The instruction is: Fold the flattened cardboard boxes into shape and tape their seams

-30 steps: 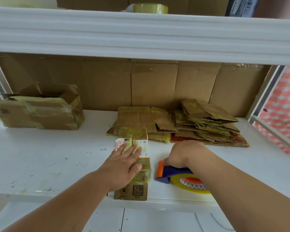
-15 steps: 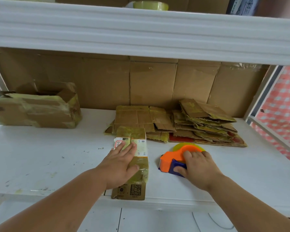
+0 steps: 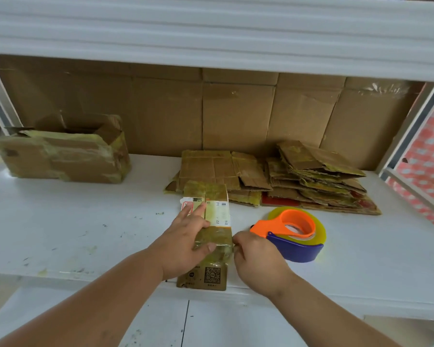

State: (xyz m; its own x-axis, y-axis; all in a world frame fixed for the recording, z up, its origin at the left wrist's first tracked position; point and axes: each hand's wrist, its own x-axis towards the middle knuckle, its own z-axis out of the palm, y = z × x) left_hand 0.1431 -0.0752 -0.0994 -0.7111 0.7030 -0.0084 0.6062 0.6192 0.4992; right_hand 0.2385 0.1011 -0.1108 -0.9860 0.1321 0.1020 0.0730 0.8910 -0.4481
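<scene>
A small taped cardboard box lies lengthwise on the white shelf, its near end with a QR code at the shelf's front edge. My left hand presses flat on top of it, fingers straight. My right hand is at the box's right edge, with curled fingers and thumb pinching there. The tape dispenser, orange and blue with a yellowish roll, lies on the shelf just right of that hand, held by neither hand.
Two piles of flattened cardboard boxes lie behind the small box. A larger open taped box stands at the back left. Cardboard sheets line the back wall. A white upper shelf edge overhangs the work area.
My right hand has let go of the tape dispenser and moved left to the box's right edge. The dispenser now lies uncovered on the shelf. My left hand stays pressed on the box.
</scene>
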